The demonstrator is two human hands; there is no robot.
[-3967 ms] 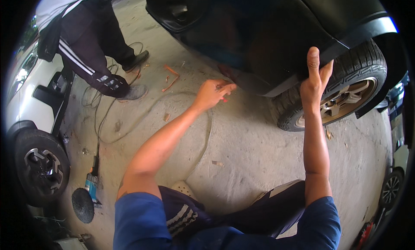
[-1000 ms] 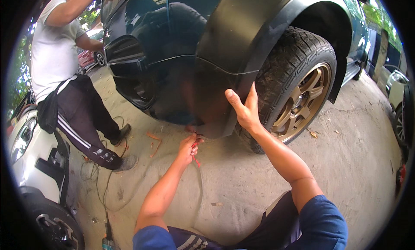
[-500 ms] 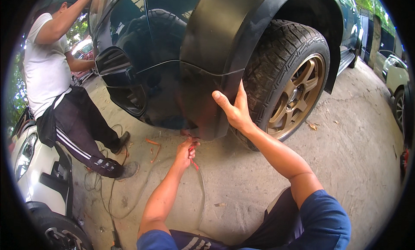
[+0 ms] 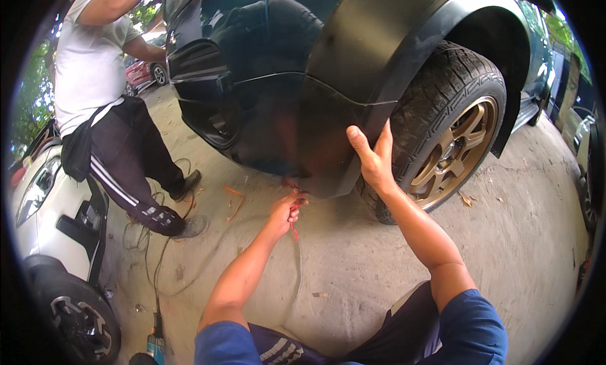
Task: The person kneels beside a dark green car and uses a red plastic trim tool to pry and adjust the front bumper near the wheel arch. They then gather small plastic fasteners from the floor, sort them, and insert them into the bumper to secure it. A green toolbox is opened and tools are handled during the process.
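Note:
My left hand (image 4: 282, 213) is closed on a small red object (image 4: 294, 232) just under the lower corner of a dark, glossy vehicle bumper (image 4: 265, 138); its fingertips are partly hidden. My right hand (image 4: 377, 166) lies along the edge of the black wheel-arch trim (image 4: 334, 138), beside the treaded tire (image 4: 423, 100) with a bronze wheel (image 4: 451, 147); its thumb is raised and its fingers are stretched out against the edge. A thin hose (image 4: 297, 270) runs over the concrete below my left hand.
A co-worker (image 4: 91, 62) in a white shirt stands at the vehicle's left, arms raised to it. A white car (image 4: 47, 220) is at left, with a polisher (image 4: 154, 346) and cables near it. Orange scraps (image 4: 233, 201) lie on the concrete (image 4: 505, 239). Other cars are parked behind.
Since four seconds ago my view has tilted up, showing more of the vehicle and co-worker. Over the last second it shifted slightly; my hands stay at the bumper's lower corner and trim edge.

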